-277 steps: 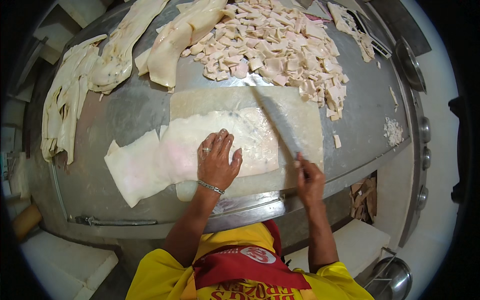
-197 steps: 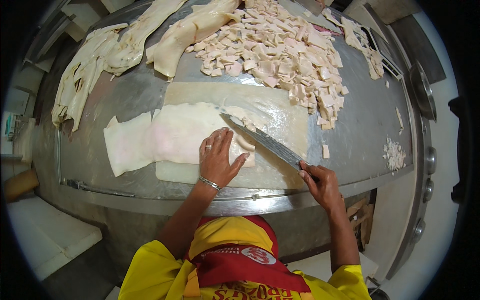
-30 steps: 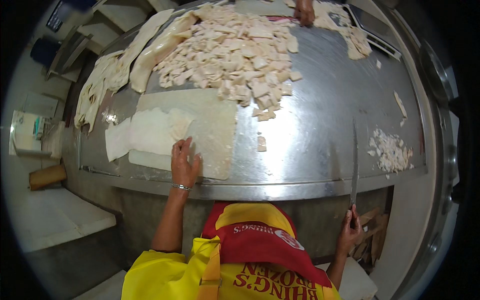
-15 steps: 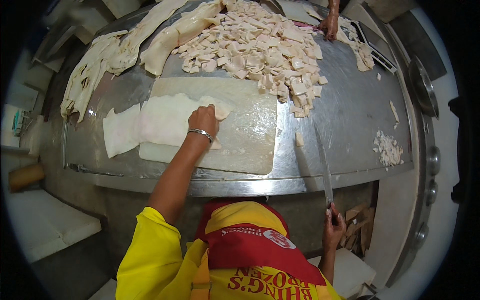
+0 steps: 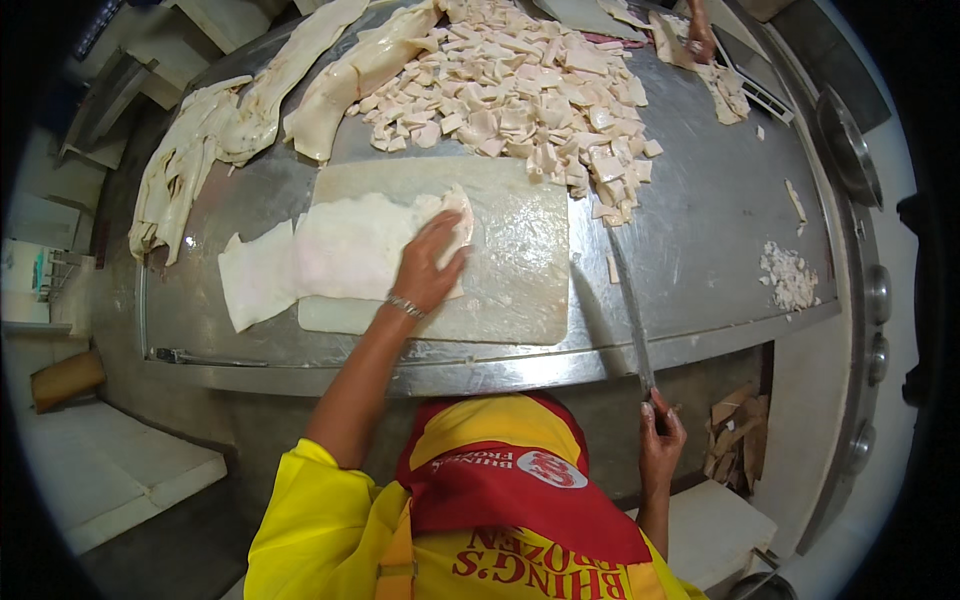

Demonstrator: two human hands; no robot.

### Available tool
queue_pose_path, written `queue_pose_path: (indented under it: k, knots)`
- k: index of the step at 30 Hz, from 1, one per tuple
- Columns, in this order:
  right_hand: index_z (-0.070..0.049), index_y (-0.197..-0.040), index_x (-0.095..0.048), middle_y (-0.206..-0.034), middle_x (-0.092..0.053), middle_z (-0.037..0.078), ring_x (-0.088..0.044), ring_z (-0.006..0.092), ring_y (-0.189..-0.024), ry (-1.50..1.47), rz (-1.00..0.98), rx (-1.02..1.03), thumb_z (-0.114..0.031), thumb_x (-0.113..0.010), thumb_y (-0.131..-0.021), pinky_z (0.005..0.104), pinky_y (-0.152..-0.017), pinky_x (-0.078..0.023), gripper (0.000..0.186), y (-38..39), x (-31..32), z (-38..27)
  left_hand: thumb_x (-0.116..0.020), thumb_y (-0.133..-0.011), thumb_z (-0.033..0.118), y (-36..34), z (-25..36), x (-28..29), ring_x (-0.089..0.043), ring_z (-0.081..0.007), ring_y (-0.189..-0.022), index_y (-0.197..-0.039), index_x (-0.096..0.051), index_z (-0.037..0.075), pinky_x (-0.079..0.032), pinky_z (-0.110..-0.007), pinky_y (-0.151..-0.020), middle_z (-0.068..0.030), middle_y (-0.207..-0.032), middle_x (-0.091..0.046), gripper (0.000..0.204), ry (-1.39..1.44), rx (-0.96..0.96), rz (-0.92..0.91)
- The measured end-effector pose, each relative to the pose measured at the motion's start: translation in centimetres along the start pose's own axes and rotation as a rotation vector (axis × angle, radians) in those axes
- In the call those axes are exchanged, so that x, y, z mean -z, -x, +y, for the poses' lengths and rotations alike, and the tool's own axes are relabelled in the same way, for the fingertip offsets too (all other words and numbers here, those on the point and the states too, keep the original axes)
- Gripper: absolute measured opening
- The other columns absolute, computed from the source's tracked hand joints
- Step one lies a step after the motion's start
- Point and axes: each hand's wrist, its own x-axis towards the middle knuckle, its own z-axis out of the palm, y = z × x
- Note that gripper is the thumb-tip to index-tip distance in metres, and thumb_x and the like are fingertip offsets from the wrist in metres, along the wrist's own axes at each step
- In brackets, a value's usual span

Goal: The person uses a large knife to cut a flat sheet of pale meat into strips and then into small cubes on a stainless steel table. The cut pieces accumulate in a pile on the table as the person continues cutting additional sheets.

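Note:
My left hand (image 5: 431, 268), with a metal bracelet at the wrist, lies with its fingers spread on the right end of a pale sheet of pork skin (image 5: 350, 240). The sheet rests on a whitish cutting board (image 5: 515, 265), its left end hanging over onto the steel table. Gripped in my right hand (image 5: 661, 440), in front of the table's near edge, is a long knife (image 5: 633, 315). Its blade points away from me, over the table to the right of the board. A small cut strip (image 5: 612, 268) lies beside the blade.
Beyond the board spreads a big pile of cut skin pieces (image 5: 530, 90). Long uncut skins (image 5: 200, 165) lie at the far left. White scraps (image 5: 788, 277) sit near the right edge. Another person's hand (image 5: 701, 42) is over skin at the far right, near a tray (image 5: 755, 75).
My left hand has gone from closed fingers at the sheet's right end to spread fingers lying on it. The knife has swung slightly leftward. The whole view has shifted a little.

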Motion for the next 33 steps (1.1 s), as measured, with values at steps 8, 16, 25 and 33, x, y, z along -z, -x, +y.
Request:
queue_pose_path:
  k: [8,16,25,33]
  knots:
    - [0.002,-0.127,-0.068,-0.118,-0.073,0.015,-0.066,0.0146,-0.102,-0.077,-0.324,-0.081,-0.012,-0.070,-0.096,0.0291,-0.088,-0.053,0.034,0.4,-6.3,-3.2,-0.074,-0.081,0.008,9.4,-3.1,8.1,-0.057,-0.0375,-0.116,-0.113,-0.069,0.004,-0.045,-0.048,-0.102,-0.0172,-0.119,-0.065,0.033,-0.373,0.014,-0.120]
    - [-0.003,-0.126,-0.070,-0.111,-0.074,0.022,-0.071,0.0205,-0.091,0.033,-0.374,-0.047,-0.021,-0.070,-0.097,0.0338,-0.077,-0.056,0.034,7.5,-14.1,-5.6,-0.073,-0.083,0.008,8.9,-2.8,5.6,-0.058,-0.0321,-0.116,-0.114,-0.070,0.005,-0.044,-0.045,-0.102,-0.0111,-0.121,-0.067,0.031,-0.280,-0.152,-0.157]
    - [-0.017,-0.121,-0.075,-0.074,-0.064,0.015,-0.063,0.0313,-0.060,0.341,0.075,0.100,-0.025,-0.075,-0.092,0.0420,-0.058,-0.051,0.030,15.2,-22.8,-6.0,-0.069,-0.083,0.004,7.8,-4.6,6.8,-0.058,-0.0329,-0.116,-0.109,-0.071,0.003,-0.044,-0.044,-0.101,-0.0108,-0.120,-0.067,0.026,-0.102,-0.199,-0.241]
    - [-0.026,-0.126,-0.072,-0.074,-0.058,0.013,-0.062,0.0324,-0.060,0.517,0.234,0.175,-0.028,-0.075,-0.091,0.0457,-0.053,-0.049,0.035,13.5,-27.5,-6.0,-0.065,-0.080,0.001,6.9,-4.6,7.2,-0.059,-0.0350,-0.107,-0.103,-0.073,0.003,-0.045,-0.044,-0.097,-0.0133,-0.111,-0.070,0.024,0.013,-0.120,-0.265]
